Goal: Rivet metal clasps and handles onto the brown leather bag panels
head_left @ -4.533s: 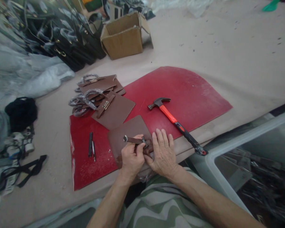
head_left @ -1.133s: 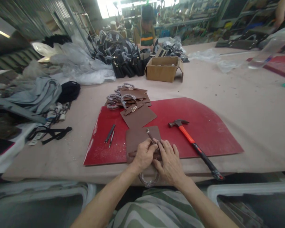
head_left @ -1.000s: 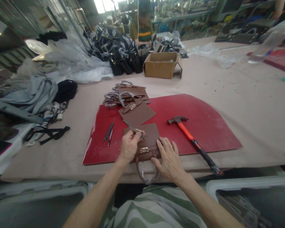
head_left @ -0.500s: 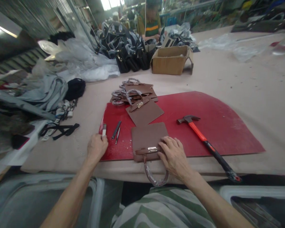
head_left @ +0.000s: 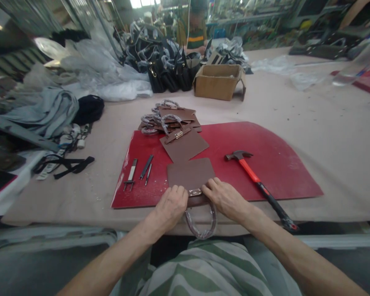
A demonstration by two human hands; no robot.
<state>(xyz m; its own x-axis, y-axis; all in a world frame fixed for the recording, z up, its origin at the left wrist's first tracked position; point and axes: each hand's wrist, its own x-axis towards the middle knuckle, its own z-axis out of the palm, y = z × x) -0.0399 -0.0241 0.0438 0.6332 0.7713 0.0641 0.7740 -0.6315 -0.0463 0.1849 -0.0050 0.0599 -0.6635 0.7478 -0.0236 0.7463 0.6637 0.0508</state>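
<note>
A brown leather bag flap (head_left: pixel 189 172) with a metal clasp (head_left: pixel 195 192) lies on the red mat (head_left: pixel 265 164) at the near table edge. Its plastic-wrapped handle (head_left: pixel 202 224) hangs over the edge. My left hand (head_left: pixel 171 205) grips the flap's near edge to the left of the clasp, fingers curled. My right hand (head_left: pixel 223 197) grips the same edge to the right of the clasp. A small metal tool (head_left: pixel 130 174) lies on the mat at the left, beside two thin punches (head_left: pixel 146 167).
An orange-handled hammer (head_left: pixel 255 181) lies on the mat to the right. More brown flaps (head_left: pixel 175 127) are stacked behind. A cardboard box (head_left: pixel 218 81), black bags (head_left: pixel 166 70) and a seated person (head_left: pixel 195 28) are at the far side. Cloth and straps (head_left: pixel 64 164) clutter the left.
My left hand laid the metal tool down at the mat's left side, then came back to the flap's near edge. My right hand shifted to grip the edge right of the clasp.
</note>
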